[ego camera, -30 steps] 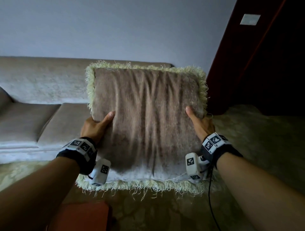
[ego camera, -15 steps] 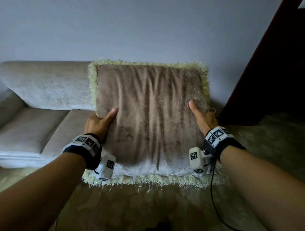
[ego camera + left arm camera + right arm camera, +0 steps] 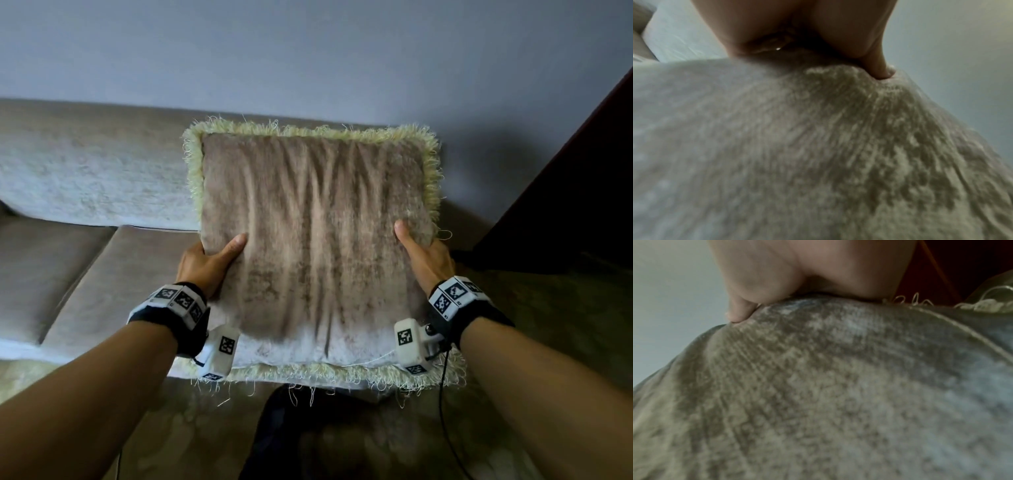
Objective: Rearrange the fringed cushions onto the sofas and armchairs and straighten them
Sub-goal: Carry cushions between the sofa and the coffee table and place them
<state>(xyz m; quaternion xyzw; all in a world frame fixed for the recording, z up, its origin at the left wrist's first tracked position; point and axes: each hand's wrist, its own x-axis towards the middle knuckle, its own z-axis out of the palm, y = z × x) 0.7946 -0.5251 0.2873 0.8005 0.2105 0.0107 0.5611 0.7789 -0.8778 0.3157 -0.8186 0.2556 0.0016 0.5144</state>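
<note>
Both hands outstretched, thumbs forward, fingers gripping.

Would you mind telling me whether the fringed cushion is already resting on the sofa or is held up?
Held up: the left hand and right hand grip the cushion by its sides, in front of the sofa.

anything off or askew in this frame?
Mostly fine. The taupe velvet cushion with pale yellow-green fringe is square in both hands (left, right), not yet on the beige sofa. Loose threads straggle from its bottom fringe.

cushion now nearer the sofa
</note>
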